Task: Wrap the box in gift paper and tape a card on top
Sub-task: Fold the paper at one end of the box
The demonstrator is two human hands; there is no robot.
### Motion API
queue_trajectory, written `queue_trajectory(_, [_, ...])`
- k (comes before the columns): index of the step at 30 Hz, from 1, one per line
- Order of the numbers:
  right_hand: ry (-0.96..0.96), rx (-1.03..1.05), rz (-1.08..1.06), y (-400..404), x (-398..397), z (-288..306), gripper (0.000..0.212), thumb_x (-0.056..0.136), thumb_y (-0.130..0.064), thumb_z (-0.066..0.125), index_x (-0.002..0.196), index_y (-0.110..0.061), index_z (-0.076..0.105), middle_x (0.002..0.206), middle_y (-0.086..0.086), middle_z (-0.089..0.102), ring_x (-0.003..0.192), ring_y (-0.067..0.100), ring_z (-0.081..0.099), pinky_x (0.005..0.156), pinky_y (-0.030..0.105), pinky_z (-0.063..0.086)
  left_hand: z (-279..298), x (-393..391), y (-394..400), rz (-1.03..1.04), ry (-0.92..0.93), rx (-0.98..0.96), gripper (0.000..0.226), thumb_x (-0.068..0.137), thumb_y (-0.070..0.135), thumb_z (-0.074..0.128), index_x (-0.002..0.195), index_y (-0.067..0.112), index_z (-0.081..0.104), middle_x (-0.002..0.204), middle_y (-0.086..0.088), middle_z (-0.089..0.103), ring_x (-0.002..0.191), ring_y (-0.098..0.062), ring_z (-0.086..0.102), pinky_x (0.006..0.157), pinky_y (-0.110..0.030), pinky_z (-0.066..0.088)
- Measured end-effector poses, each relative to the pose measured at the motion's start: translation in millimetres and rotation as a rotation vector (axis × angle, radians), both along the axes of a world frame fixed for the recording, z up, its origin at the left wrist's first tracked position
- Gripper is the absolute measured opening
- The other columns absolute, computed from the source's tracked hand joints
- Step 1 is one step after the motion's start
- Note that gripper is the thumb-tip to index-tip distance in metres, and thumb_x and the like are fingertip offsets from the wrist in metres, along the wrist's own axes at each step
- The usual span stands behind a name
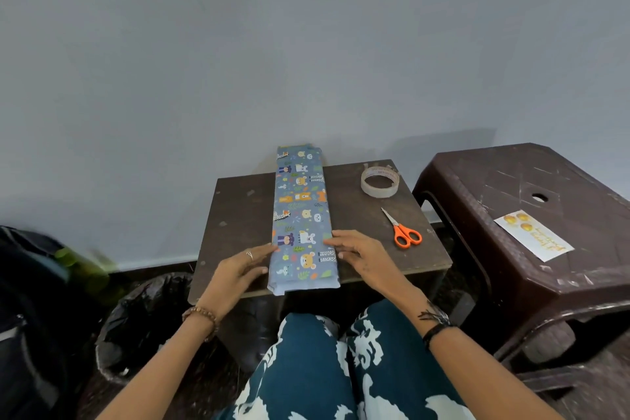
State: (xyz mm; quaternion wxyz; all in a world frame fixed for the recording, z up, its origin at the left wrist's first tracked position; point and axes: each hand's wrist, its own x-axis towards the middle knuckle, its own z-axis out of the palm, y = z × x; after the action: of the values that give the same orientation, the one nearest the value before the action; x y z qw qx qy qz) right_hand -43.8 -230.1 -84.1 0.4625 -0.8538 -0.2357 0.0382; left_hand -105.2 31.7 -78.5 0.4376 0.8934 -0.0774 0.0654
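1. Lying lengthwise on the small brown worktop, the folded gift paper runs its long axis from 6 o'clock, at the person's knees, to 12 o'clock, past the far edge toward the wall.
2. No box can be made out; whether one sits inside the paper I cannot tell.
3. At the near end, the left hand rests with straight fingers on the paper's 9 o'clock edge, holding nothing.
4. Opposite, the right hand lies with relaxed fingers on the 3 o'clock edge, equally near.
5. Tape roll and orange scissors lie at 2 o'clock, nearer the right hand.
6. On the dark stool at 3 o'clock lies the card, well apart from the paper.
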Motion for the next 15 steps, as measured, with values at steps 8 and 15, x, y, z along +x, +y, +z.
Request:
queue_trajectory(8, [0.018,0.017,-0.001,-0.5,0.8,-1.8,0.039,0.087,0.006,0.056,0.119,-0.014,0.064,0.130,-0.002,0.051,0.106,0.000,0.054,0.087,0.001,0.038,-17.1,0.6,-11.1,0.078,-0.042,-0.153,0.067,0.082,-0.005,0.063,0.100,0.059,0.060,0.114,0.031,0.058,0.106,0.002,0.060,0.092,-0.015,0.048])
queue_trajectory(15, [0.021,0.058,0.016,-1.6,5.1,-9.1,0.042,0.084,0.008,0.059,0.119,-0.015,0.064,0.128,-0.007,0.051,0.107,-0.001,0.056,0.092,0.006,0.041,-22.6,16.3,-15.9,0.077,-0.228,0.096,0.026,0.077,-0.001,0.069,0.098,0.013,0.063,0.131,0.015,0.050,0.119,0.009,0.044,0.100,-0.014,0.038])
